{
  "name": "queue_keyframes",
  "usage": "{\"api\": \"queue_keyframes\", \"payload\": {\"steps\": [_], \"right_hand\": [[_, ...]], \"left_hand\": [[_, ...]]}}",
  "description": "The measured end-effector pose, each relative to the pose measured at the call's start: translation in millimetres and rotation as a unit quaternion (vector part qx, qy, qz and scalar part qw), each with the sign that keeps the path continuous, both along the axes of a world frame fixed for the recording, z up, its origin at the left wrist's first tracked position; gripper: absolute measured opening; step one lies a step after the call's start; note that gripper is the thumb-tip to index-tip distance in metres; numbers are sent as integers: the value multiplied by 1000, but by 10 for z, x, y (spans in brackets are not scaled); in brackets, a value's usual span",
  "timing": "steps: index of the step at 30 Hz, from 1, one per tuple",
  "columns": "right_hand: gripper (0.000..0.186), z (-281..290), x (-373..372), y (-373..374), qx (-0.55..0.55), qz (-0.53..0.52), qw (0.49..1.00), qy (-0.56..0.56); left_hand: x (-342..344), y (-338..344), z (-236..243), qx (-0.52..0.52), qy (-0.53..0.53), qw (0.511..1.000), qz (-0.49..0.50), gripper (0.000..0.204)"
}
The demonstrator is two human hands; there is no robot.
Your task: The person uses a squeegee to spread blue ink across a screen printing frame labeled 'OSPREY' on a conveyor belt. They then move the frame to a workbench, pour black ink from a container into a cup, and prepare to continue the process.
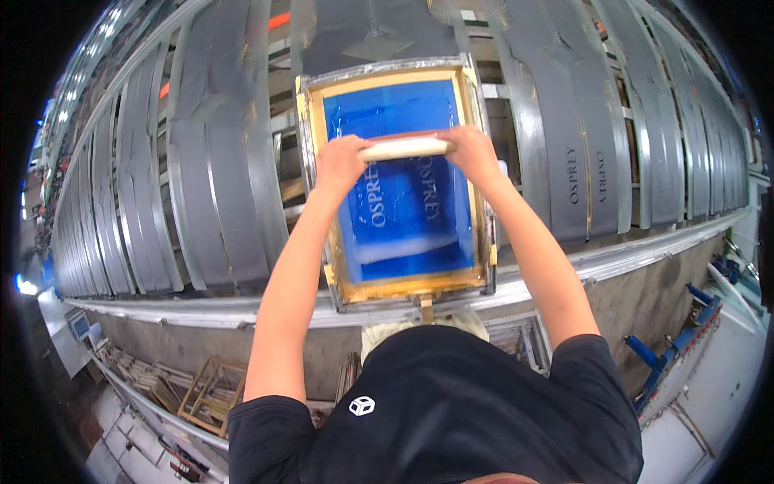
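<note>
Both of my arms reach forward over a screen printing frame [477,194] with a blue mesh [403,250]. My left hand [341,165] is closed around the left end of a pale-handled squeegee [407,148], and my right hand [474,153] grips its right end. The squeegee lies crosswise over the mesh, about halfway along the frame. Its blade edge is hidden under the handle. Light stencil lettering shows in the mesh on the near side of the squeegee, and a pale wet streak crosses the mesh closer to me. Yellowish tape lines the frame's inner border.
Dark grey fabric panels [214,161] lie on long boards left of the frame; more printed panels [564,121] lie to its right. A metal rail [548,292] runs along the table's near edge. Wooden frames [211,395] stand below at left, a blue metal bracket [673,351] at right.
</note>
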State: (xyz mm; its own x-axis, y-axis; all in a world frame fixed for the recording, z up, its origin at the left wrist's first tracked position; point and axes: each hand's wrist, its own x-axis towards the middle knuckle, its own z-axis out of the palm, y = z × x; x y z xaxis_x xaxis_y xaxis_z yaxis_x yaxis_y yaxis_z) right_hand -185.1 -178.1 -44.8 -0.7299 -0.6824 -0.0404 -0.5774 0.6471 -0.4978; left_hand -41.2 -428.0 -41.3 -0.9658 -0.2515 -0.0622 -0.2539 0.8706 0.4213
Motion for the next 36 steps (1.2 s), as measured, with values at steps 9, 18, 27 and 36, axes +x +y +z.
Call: {"api": "queue_keyframes", "payload": {"steps": [9,18,27,36], "right_hand": [[44,147,2002,1108,-61,38,996,-51],[48,-293,553,1222,-191,-203,959,42],[35,-250,-101,604,-177,-257,950,-22],[28,-280,1814,-1622,-247,-245,935,-64]], "left_hand": [[2012,1169,115,27,16,999,8,38],[2326,1386,35,7,75,997,16,48],[2466,1235,166,56,107,992,23,52],[3770,-692,275,0,55,997,47,53]]}}
